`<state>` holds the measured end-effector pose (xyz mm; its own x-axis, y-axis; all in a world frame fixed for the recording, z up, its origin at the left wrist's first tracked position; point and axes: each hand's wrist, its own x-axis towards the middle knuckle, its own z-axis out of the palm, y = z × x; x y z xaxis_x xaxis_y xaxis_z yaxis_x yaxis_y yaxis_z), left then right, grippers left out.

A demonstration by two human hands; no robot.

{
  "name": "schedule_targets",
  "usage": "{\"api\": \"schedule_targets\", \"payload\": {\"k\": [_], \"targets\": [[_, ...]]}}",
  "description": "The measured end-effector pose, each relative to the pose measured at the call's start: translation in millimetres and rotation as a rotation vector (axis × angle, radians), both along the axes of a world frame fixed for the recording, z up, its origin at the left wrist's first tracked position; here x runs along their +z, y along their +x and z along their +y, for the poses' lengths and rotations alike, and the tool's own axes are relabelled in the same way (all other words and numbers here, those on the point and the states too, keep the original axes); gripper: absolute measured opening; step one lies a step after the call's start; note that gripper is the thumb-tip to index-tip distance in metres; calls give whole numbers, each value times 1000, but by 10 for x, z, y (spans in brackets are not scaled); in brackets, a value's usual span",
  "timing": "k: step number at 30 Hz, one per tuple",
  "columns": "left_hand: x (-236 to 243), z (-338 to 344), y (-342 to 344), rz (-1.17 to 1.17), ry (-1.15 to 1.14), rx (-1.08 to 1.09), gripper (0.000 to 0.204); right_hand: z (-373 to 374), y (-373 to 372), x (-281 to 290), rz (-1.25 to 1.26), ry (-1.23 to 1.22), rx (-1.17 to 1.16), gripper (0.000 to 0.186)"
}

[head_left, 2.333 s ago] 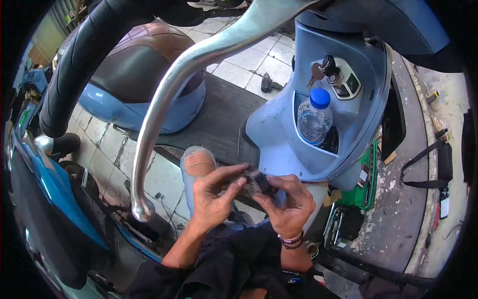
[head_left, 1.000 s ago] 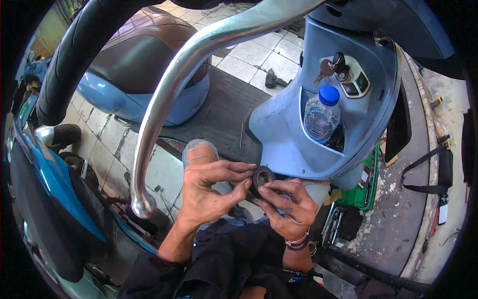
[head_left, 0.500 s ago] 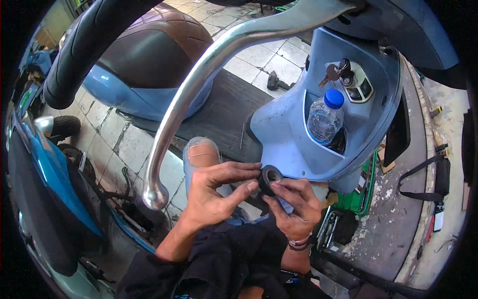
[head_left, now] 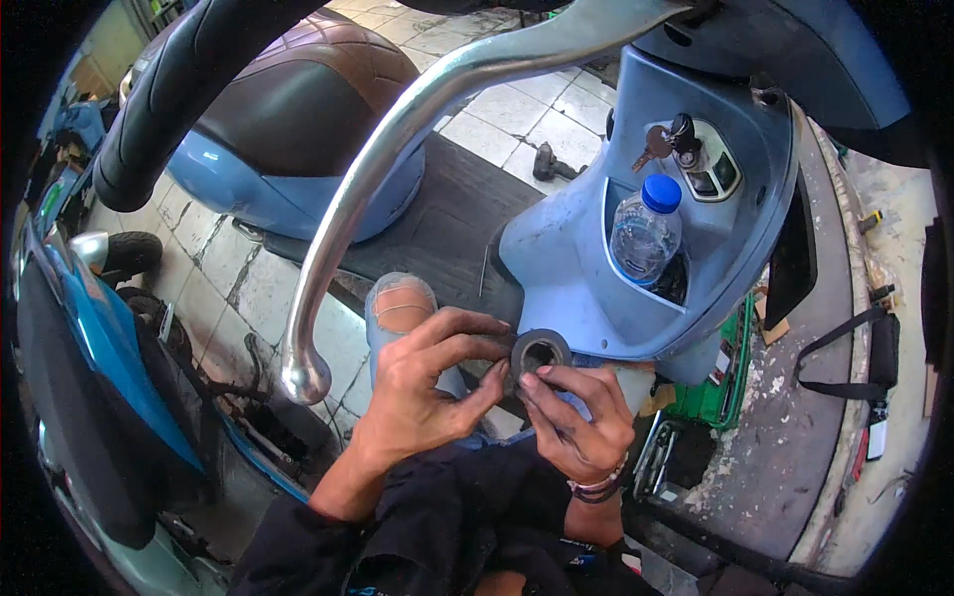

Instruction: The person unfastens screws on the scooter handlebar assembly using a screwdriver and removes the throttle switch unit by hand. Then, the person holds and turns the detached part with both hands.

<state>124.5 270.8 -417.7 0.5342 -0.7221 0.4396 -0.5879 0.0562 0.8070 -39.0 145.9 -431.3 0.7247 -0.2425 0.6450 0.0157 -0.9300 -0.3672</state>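
A roll of black tape (head_left: 558, 347) is between my two hands, its round hole facing up toward me. My right hand (head_left: 586, 422) is closed on its near side, thumb and fingers pinching the rim. The curled fingers and thumb of my left hand (head_left: 432, 382) press together against the roll's left edge; whether they grip a loose tape end is too small to tell. Just beyond the roll rises the light-blue front panel (head_left: 561, 268) of a scooter. A clear plastic bottle (head_left: 644, 238) with a blue cap stands in the panel's pocket.
A silver brake lever (head_left: 343, 214) arches above my left hand. Keys (head_left: 656, 147) hang from the scooter's ignition. Behind lies the dark footboard (head_left: 437, 233) with a thin rod on it. A drill-like tool (head_left: 550, 164) rests on the tiled floor. A green tool case (head_left: 711, 392) stands at right.
The roll has turned so its hole faces me more fully. My left fingers have curled in and drawn together at its edge, and my right fingers have shifted along the near rim.
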Motion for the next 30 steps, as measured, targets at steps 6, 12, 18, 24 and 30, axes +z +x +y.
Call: {"api": "schedule_targets", "payload": {"k": [6, 12, 18, 24, 30], "targets": [[12, -13, 42, -48, 19, -26, 13, 28, -4, 33, -7, 93, 26, 46], [-199, 123, 106, 779, 86, -280, 9, 1, -28, -96, -86, 637, 99, 31], [-431, 112, 80, 1318, 37, -351, 25, 45, -106, -379, -236, 1476, 102, 25], [-458, 193, 124, 698, -90, -302, 34, 16, -59, -278, -172, 1304, 43, 23], [-292, 151, 194, 233, -75, -417, 34, 6, -30, -229, -152, 1480, 78, 20]]}}
